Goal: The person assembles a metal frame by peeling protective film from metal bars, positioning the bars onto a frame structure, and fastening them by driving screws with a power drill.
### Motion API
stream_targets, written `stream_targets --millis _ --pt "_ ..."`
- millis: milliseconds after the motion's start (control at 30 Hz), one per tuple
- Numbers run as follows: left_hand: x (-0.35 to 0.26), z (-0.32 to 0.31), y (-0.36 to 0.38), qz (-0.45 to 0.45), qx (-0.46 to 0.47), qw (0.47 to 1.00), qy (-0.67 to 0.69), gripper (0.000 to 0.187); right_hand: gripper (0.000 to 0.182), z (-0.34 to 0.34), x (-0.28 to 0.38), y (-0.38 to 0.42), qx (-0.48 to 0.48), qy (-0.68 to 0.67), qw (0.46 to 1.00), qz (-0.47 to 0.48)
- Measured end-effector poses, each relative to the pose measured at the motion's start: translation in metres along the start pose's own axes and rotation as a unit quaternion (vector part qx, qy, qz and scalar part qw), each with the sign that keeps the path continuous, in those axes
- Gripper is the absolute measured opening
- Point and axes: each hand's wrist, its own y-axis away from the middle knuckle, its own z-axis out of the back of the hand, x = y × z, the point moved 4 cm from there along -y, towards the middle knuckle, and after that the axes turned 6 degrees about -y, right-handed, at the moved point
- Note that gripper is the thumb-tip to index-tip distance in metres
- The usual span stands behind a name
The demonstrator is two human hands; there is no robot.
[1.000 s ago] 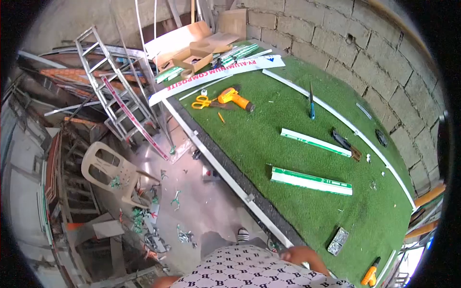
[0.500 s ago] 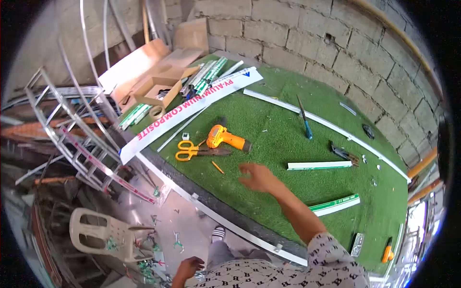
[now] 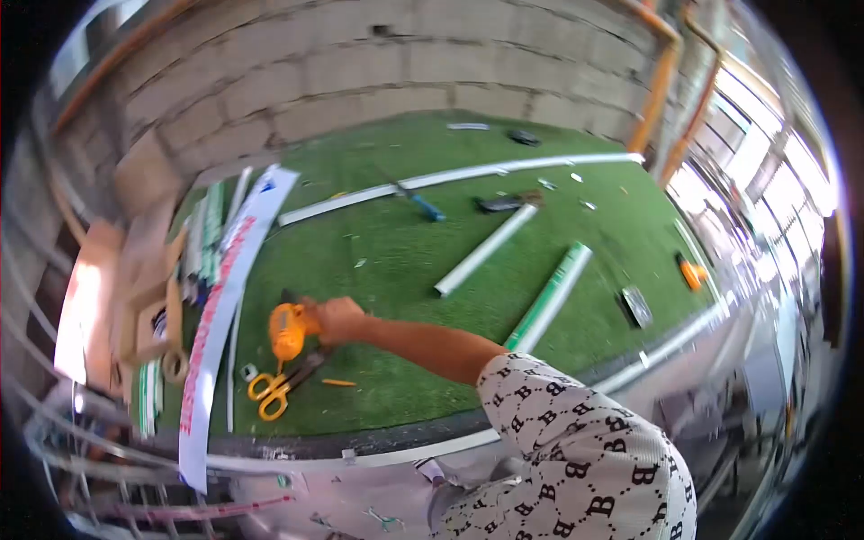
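My right hand (image 3: 337, 320) is closed round the handle of an orange cordless drill (image 3: 287, 331), which lies on the green turf-covered tabletop (image 3: 387, 270). Its handle is mostly hidden behind my fingers. Just below the drill rest yellow-handled snips (image 3: 271, 397), their dark blades pointing up toward my wrist. A short orange pencil (image 3: 338, 383) lies to the right of them. Left of the drill runs a long white strip (image 3: 225, 310) with red lettering. My left hand is out of view.
A long white rail (image 3: 378, 191) crosses the table's far side, near a blue-handled screwdriver (image 3: 421, 205). White channel (image 3: 486, 252) and green-and-white channel (image 3: 551, 297) lie to the right. An open cardboard box (image 3: 148, 324) stands at left. A block wall (image 3: 360, 72) bounds the back.
My right hand has moved from above the turf onto the drill handle and closed round it. The view has swung to the right, and my left hand has left the picture.
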Motion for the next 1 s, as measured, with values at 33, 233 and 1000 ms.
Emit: stream_targets --millis 33,233,1000 --pt "-0.018 -0.002 -0.013 -0.048 0.031 0.998 -0.006 0.023 0.08 0.03 0.014 0.04 -0.007 -0.072 0.997 -0.003" --pt "-0.122 -0.129 -0.056 -0.232 0.193 0.953 0.023 0.029 0.047 0.08 0.006 0.335 -0.224 -0.292 0.893 0.26" --pt "0.068 -0.643 0.461 0.114 0.806 0.581 0.008 0.015 0.047 0.038 -0.047 0.992 -0.619 -0.387 0.573 -0.374"
